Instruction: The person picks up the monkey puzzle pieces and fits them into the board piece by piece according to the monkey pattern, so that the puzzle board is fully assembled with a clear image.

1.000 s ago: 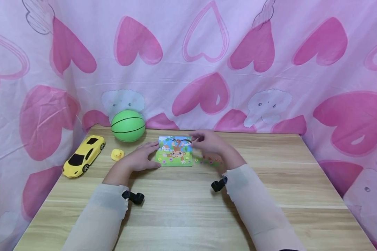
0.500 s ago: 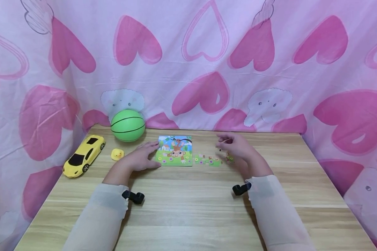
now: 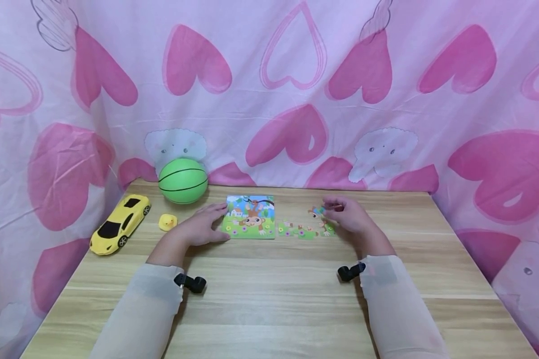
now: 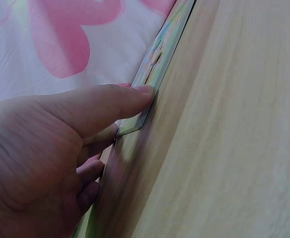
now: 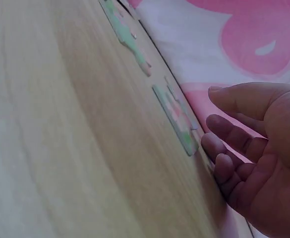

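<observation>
A square monkey jigsaw puzzle lies flat near the table's middle. My left hand rests at its left edge, fingers fairly straight; in the left wrist view the thumb lies on the corner of the puzzle. To the right lie several loose puzzle pieces: a green strip of pieces and a monkey-face piece. My right hand hovers beside them, partly covering some. In the right wrist view its fingers curl loosely, with nothing between thumb and fingertips, near the puzzle pieces.
On the left of the table stand a yellow toy car, a small yellow rubber duck and a green ball. A pink heart-patterned curtain hangs along the table's back edge and sides.
My right hand has moved right from the puzzle's right edge to the loose pieces, uncovering the green strip and the monkey-face piece. The left hand and the puzzle have stayed in place.
</observation>
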Tool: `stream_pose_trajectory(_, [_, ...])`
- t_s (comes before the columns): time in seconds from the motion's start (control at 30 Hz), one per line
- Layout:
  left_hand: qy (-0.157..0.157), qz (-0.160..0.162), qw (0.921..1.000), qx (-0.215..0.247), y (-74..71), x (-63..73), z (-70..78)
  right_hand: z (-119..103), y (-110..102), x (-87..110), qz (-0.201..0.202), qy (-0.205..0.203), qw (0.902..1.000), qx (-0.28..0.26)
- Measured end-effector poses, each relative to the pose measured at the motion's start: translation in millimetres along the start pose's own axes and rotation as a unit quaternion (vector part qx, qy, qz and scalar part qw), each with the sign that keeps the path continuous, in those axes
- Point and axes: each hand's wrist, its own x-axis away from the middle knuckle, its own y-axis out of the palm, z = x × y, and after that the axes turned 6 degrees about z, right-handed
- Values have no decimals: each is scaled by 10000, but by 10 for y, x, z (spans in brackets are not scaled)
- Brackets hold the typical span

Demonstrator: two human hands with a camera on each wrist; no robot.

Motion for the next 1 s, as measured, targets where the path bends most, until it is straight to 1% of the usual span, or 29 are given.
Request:
stream_pose_trajectory(0.17, [-4, 6, 10000, -7, 1, 7, 2, 47, 21, -17, 20, -14, 10000, 80])
stream_pose_trajectory(0.37, [34, 16, 10000, -39, -1, 7, 6, 3, 45, -44, -23, 121, 9986, 507])
stream_pose_trajectory(0.47, [1, -1, 10000, -8, -4, 5, 5, -23, 64, -52, -25, 126, 9965, 820])
stream_pose_trajectory(0.57, [-49, -34, 10000, 25, -7, 3, 6, -31, 86, -67, 1, 143, 9950, 990])
stream_pose_trajectory(0.67, [-97, -60, 9999, 45, -4, -4, 6, -33, 96, -76, -1, 159, 9948, 1004])
stream_pose_trajectory(0.9, [-18, -13, 10000, 48, 8, -15, -12, -57, 103, -65, 62, 211, 9950, 977])
stream_pose_trajectory(1.0, [-51, -13, 10000, 40, 13, -18, -13, -61, 106, -72, 109, 218, 9950, 964])
